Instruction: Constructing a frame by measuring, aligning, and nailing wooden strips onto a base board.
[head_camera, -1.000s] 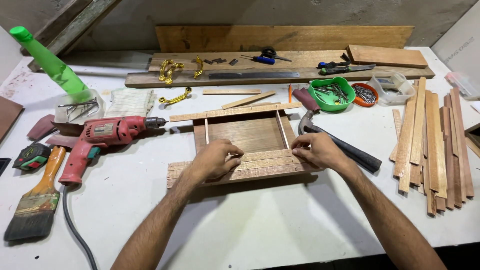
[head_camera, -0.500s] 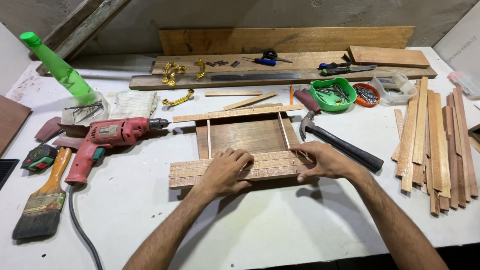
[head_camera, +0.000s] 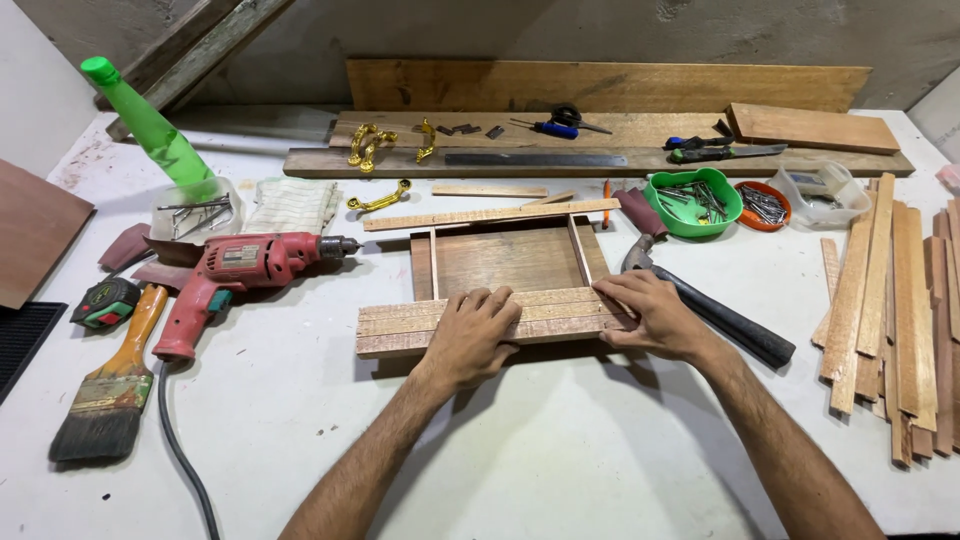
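I take the red drill (head_camera: 240, 275) as my landmark. Just behind it I see a folded cloth (head_camera: 293, 204) and a green bottle (head_camera: 150, 128). A paintbrush (head_camera: 110, 385) and tape measure (head_camera: 105, 300) lie to its left. Far right of it I see a green bowl (head_camera: 692, 203), a hammer (head_camera: 715, 318) and wood strips (head_camera: 895, 310).

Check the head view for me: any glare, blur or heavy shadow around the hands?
Head view: sharp, evenly lit, no glare; the left hand and right hand on the wooden slats cast only soft shadows on the white table; straight boards bow slightly near the frame edges.
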